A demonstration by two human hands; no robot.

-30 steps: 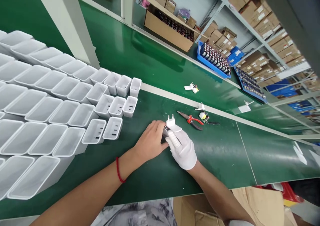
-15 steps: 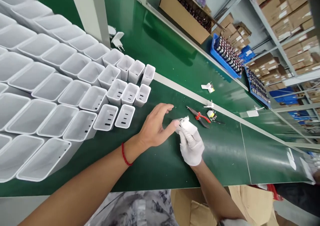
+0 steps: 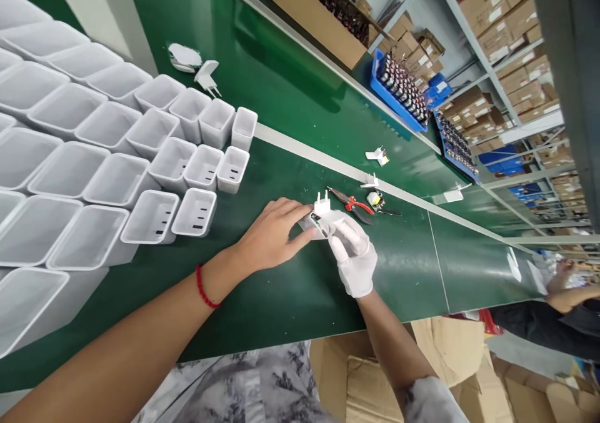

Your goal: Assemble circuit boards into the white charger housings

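Note:
My bare left hand (image 3: 274, 232), a red cord at its wrist, pinches the left end of a white charger housing (image 3: 307, 225) between thumb and fingers. My right hand (image 3: 355, 251), in a white glove, grips the housing's other side. A white plug piece with two pins (image 3: 322, 202) stands up at the far side of the housing, pins pointing away from me. Inside the housing's opening some dark and green parts show. Just beyond the right hand lie red-handled pliers (image 3: 352, 204). Next to them is a small circuit board with a yellow part (image 3: 375, 199).
Rows of open white housings (image 3: 194, 212) fill the left of the green bench (image 3: 281, 298). Loose plug pieces (image 3: 206, 76) lie farther back. Blue trays (image 3: 398, 101) of components and a cardboard box (image 3: 314, 20) stand behind. A co-worker's arm (image 3: 569, 295) shows at far right.
The charger housing has been turned, so its pins now point away and its opening shows. My left hand has closed onto its left end. The camera view has shifted right.

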